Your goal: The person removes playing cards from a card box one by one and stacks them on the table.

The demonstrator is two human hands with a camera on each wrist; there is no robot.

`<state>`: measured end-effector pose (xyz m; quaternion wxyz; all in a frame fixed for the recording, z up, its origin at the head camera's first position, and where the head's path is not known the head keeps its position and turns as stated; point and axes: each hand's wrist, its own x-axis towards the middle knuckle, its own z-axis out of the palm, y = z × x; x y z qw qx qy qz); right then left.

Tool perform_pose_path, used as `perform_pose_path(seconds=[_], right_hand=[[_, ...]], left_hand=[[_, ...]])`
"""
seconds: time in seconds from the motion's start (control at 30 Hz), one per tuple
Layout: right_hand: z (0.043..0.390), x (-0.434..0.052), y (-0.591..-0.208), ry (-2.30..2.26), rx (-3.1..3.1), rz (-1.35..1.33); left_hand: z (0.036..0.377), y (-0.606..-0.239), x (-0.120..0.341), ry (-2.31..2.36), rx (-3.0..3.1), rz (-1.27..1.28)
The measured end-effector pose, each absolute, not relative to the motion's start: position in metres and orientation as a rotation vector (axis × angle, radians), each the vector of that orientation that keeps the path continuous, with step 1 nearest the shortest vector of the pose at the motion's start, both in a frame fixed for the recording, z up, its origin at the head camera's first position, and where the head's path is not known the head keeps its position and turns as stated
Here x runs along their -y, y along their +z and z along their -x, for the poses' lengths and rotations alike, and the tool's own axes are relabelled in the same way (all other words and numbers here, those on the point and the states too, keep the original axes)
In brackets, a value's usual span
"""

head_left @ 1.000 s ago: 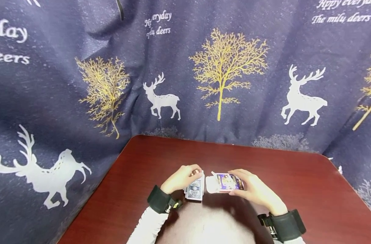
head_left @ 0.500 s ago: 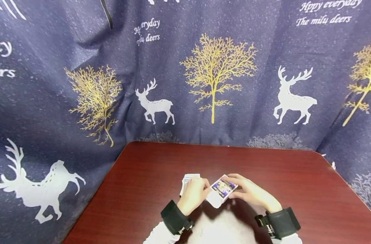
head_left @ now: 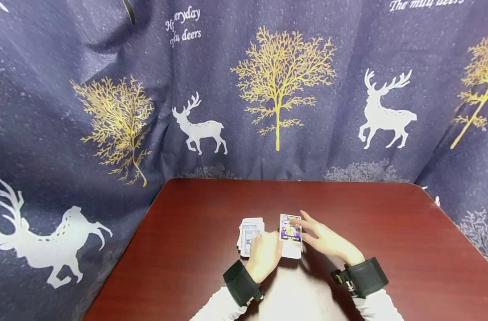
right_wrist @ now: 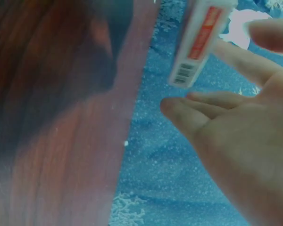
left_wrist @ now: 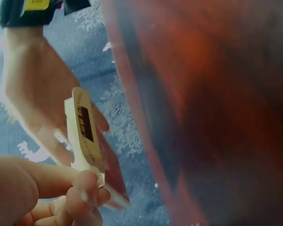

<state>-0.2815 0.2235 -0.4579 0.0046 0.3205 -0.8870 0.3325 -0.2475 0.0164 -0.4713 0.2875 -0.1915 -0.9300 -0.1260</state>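
1. The card box [head_left: 291, 235] is lying flat on the dark red desk [head_left: 388, 249], just right of a loose stack of cards [head_left: 250, 231]; it is showing a purple and gold picture on top, with a white flap end pointing toward the person.
2. The left hand [head_left: 266, 254] is sitting at the near left corner of the box, its fingers [left_wrist: 85, 188] pinching the box's lower end between thumb and fingertips, as the left wrist view is showing.
3. The right hand [head_left: 324, 238] is reaching over the box's right side with fingers [right_wrist: 198, 106] spread and nearly straight, not curling round anything; the fingertips are lying close to the box edge, but I cannot tell whether they are touching it.
4. The curtain [head_left: 67, 111] behind is carrying white words, "everyday" and "deers", plus gold trees and white deer.
5. The right wrist view is showing what the head view is not: a barcode and a red strip on the box's narrow white side. The left wrist view is showing a dark label there, too blurred to read.
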Motion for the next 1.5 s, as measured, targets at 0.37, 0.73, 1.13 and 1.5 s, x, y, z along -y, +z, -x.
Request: perform_pose_path(seconds=[0.37, 0.73, 1.13, 1.5], right_hand=[[0.277, -0.213, -0.458, 0.992, 2.886, -1.019], [0.272, -0.213, -0.464, 0.946, 2.868, -1.074], [0.27, -0.21, -0.471, 0.909, 2.914, -1.1], [0.285, -0.21, -0.45, 0.868, 2.909, -1.082]], left_hand=[[0.24, -0.479, -0.017, -0.242, 2.513, 0.492], [0.238, -0.482, -0.021, -0.201, 2.552, 0.568], [0.229, -0.482, -0.023, -0.165, 2.656, 0.594], [0.242, -0.455, -0.024, -0.227, 2.74, 0.619]])
